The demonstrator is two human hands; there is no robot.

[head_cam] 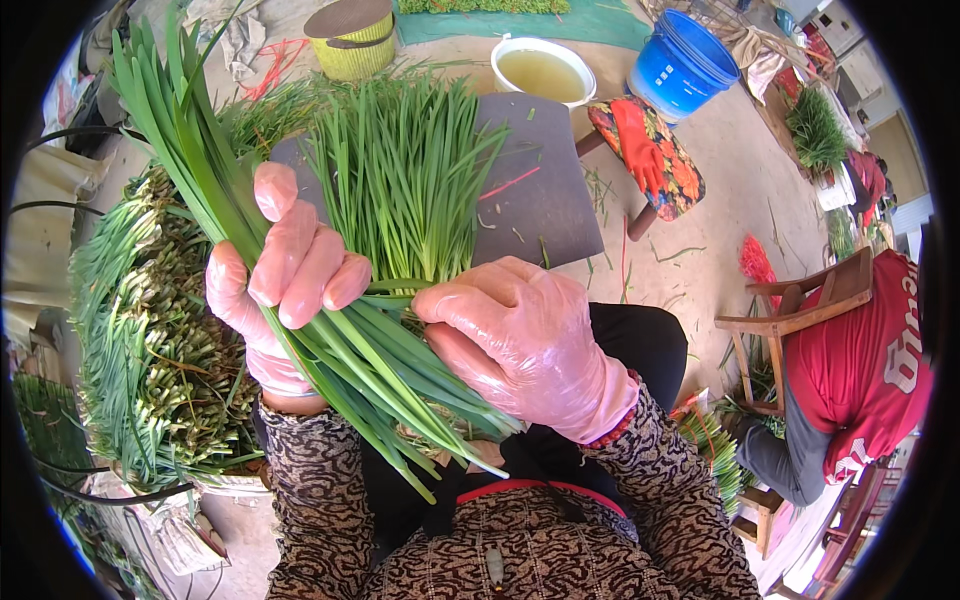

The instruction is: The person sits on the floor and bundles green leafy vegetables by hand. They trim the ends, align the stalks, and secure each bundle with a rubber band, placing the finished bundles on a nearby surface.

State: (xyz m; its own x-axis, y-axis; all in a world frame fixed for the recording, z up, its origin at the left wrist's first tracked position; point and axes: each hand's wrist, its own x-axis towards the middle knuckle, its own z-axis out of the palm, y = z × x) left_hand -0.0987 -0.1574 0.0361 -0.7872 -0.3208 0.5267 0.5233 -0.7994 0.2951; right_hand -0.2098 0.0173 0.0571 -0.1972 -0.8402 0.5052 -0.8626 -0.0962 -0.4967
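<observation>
My left hand (289,262), in a thin pink glove, is closed around a bunch of long flat green leaves (202,165), which look like garlic chives. One end of the bunch points up and left; the other fans out toward my lap. My right hand (517,337), gloved the same way, pinches a leaf strand (397,285) that runs across from the bunch. Its fingertips are partly hidden. Beyond my hands, a loose layer of chives (405,172) lies on a dark grey stool-like surface (536,180).
A large stack of chives (165,330) stands at my left. Farther off are a yellow-green bucket (352,49), a white basin of cloudy liquid (541,75), a blue bucket (679,67) and a flowered stool (679,169) bearing red gloves (637,146). A person (855,367) sits on a wooden chair (802,300).
</observation>
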